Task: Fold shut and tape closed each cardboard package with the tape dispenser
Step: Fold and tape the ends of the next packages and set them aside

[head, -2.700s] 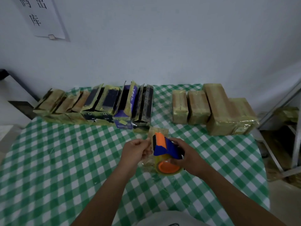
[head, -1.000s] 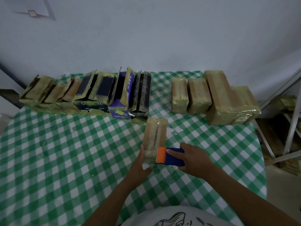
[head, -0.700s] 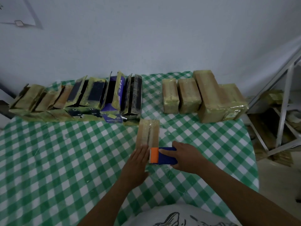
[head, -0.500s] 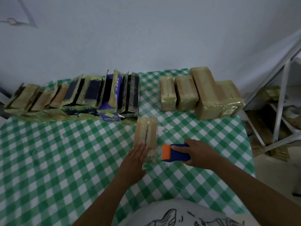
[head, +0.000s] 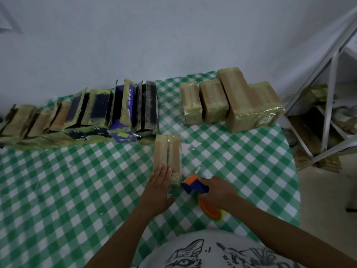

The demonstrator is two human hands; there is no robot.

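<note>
A small brown cardboard package (head: 167,151) lies flat on the green checked table (head: 58,186), its flaps folded shut with shiny tape along the top. My left hand (head: 158,185) rests flat on its near end with straight fingers. My right hand (head: 218,191) grips the blue and orange tape dispenser (head: 195,185) just right of the package's near end, tilted, with its orange roll hub (head: 209,210) showing below my hand.
A row of open boxes (head: 83,117), brown, black and purple, stands at the back left. Several taped brown packages (head: 229,101) sit at the back right. A metal rack (head: 328,105) stands off the table's right edge. A grey wall is behind.
The dispenser came down from mid-air to the package, then moved off its near end to the right and tilted up. My left hand went from pinching the tape to lying flat on the package.
</note>
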